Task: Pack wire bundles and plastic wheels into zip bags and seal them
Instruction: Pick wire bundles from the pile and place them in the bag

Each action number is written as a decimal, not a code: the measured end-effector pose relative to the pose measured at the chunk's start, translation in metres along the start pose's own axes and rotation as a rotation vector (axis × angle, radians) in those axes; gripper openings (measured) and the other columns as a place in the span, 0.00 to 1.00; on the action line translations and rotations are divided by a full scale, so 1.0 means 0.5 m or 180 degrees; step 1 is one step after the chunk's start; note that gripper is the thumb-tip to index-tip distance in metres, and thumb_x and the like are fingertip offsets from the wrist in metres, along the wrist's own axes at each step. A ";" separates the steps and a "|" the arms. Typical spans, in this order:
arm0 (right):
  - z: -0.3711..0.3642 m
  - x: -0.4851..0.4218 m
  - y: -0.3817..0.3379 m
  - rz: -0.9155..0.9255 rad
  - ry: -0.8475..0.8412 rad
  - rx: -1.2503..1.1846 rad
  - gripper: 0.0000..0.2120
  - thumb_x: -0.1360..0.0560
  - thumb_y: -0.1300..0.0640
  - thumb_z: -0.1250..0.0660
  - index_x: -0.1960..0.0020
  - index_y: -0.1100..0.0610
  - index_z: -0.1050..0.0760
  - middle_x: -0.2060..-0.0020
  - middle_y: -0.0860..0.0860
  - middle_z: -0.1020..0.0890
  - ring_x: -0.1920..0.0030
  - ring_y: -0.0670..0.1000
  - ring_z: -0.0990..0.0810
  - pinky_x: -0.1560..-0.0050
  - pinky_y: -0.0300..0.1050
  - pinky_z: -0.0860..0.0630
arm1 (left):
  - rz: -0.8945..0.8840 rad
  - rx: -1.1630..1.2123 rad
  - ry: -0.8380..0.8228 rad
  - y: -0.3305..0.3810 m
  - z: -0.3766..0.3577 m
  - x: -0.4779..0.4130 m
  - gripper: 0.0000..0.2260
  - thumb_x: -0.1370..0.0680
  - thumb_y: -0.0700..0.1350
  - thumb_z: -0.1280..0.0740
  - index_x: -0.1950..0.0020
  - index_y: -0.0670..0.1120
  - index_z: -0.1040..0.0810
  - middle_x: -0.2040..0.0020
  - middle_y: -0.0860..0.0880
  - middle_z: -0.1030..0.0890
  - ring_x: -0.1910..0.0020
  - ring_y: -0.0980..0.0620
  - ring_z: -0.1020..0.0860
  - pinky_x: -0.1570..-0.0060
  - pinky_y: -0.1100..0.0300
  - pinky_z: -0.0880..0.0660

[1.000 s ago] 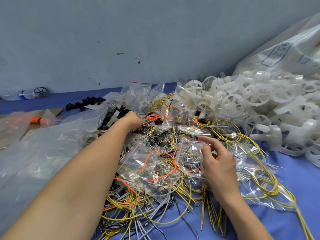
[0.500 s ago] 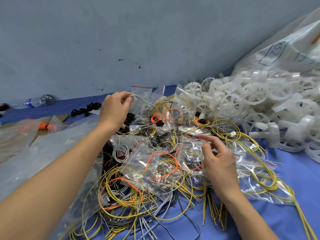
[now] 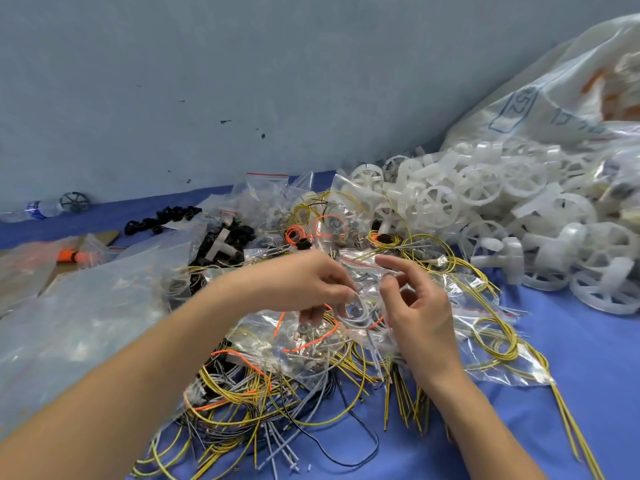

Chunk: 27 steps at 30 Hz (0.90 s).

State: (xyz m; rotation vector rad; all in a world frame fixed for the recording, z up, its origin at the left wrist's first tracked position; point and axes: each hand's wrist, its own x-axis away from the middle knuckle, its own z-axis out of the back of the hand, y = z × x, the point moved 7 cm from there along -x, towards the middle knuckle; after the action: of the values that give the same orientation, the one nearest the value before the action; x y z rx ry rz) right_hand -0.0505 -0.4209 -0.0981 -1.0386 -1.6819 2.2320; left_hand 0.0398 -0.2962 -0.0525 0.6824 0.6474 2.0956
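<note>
1. Head view, the only one: looks down on a blue table (image 3: 588, 368) heaped with wires, bags and wheels, against a grey-blue wall (image 3: 242, 64).
2. Middle of the heap: left hand (image 3: 304, 285), thumb and fingertips pressed together, pinching a grey coil (image 3: 360, 311) of thin wire.
3. Just right of it: right hand (image 3: 420, 317), palm turned toward the left hand, forefinger stretched above the thumb with a gap between them, other fingers curled. Cannot tell whether any of them grips the film beneath.
4. Between and under both hands: a clear zip bag (image 3: 367, 284) with a red strip at its mouth, lying on other bags. Grey coil hanging between the hands, just above it.
5. Right and far right: white wheels (image 3: 485, 202) in a big pile, well apart from the hands, in front of a white sack (image 3: 554, 98).
6. Near edge, below the hands: loose wires (image 3: 277, 403), mostly yellow, some grey, black and orange, tangled on the table.
7. Right of the right wrist: filled bags (image 3: 498, 344) of yellow wire loops.
8. Left side: a large clear bag (image 3: 86, 306); behind it black parts (image 3: 166, 216) and, by the wall, a bottle (image 3: 34, 209) on its side.
</note>
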 end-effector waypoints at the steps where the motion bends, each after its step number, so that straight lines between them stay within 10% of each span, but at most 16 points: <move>1: -0.003 0.003 -0.006 0.0079 -0.0067 0.0017 0.12 0.21 0.53 0.36 0.45 0.37 0.23 0.66 0.43 0.21 0.73 0.44 0.26 0.72 0.39 0.31 | 0.0017 0.0074 0.0051 0.002 -0.016 -0.015 0.06 0.19 0.45 0.35 0.48 0.46 0.19 0.63 0.52 0.16 0.74 0.56 0.22 0.74 0.65 0.27; 11: -0.022 0.020 -0.046 0.0734 -0.0256 0.0615 0.15 0.24 0.57 0.37 0.42 0.41 0.22 0.60 0.28 0.24 0.59 0.33 0.25 0.58 0.25 0.34 | 0.0083 0.2783 0.0097 0.006 -0.129 -0.087 0.10 0.25 0.30 0.43 0.52 0.36 0.23 0.59 0.41 0.22 0.59 0.49 0.21 0.59 0.62 0.24; 16: -0.025 0.024 -0.051 0.0908 -0.0343 0.0570 0.17 0.24 0.57 0.39 0.40 0.42 0.23 0.53 0.36 0.22 0.55 0.38 0.23 0.56 0.29 0.31 | -0.0263 0.3392 -0.0519 0.046 -0.151 -0.093 0.29 0.20 0.31 0.52 0.65 0.49 0.16 0.68 0.54 0.19 0.67 0.59 0.20 0.66 0.69 0.24; 23: 0.000 0.027 -0.060 0.0967 0.0156 0.0743 0.14 0.24 0.56 0.40 0.43 0.44 0.22 0.52 0.38 0.21 0.53 0.38 0.23 0.54 0.32 0.28 | -0.0167 0.2864 -0.0337 0.028 -0.129 -0.103 0.12 0.21 0.31 0.45 0.41 0.38 0.27 0.48 0.38 0.27 0.47 0.42 0.28 0.51 0.56 0.28; 27: -0.030 0.051 -0.089 0.1350 0.0012 0.1087 0.10 0.22 0.54 0.41 0.43 0.45 0.26 0.55 0.43 0.26 0.62 0.48 0.23 0.65 0.49 0.25 | -0.0368 0.2655 -0.0294 0.024 -0.113 -0.096 0.09 0.19 0.31 0.45 0.45 0.36 0.26 0.60 0.43 0.24 0.60 0.48 0.24 0.63 0.62 0.27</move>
State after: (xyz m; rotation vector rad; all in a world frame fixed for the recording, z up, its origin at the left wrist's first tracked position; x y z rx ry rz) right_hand -0.0723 -0.3801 -0.0712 -1.4002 -1.0907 2.6395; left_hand 0.0206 -0.3536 -0.0972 1.1442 1.4912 1.6261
